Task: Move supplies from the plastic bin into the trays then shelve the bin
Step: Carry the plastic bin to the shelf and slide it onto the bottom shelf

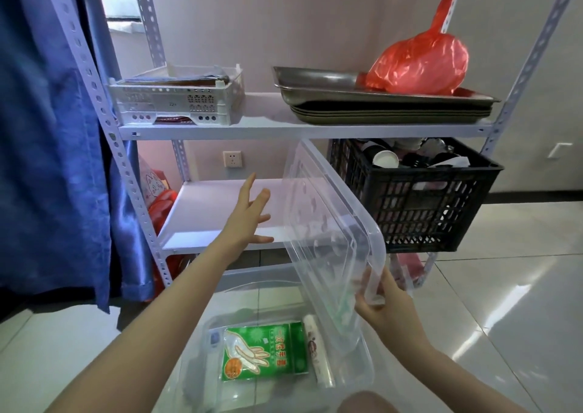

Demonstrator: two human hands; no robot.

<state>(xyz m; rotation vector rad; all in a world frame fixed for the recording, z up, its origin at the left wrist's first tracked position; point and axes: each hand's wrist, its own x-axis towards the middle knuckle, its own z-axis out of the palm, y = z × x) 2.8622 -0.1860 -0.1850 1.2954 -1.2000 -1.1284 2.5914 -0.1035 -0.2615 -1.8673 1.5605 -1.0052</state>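
Two bare hands work in front of a white metal shelf (220, 204): the right hand (383, 310) grips the near rim of a clear plastic bin (328, 223), held tilted on edge in the air beside a black crate (416, 198). The left hand (247, 220) is spread, fingers loose, grasping nothing, over the bare lower shelf. Below on the floor, a clear tray (202, 365) holds a green glove packet (265, 351) and a white tube (318, 354).
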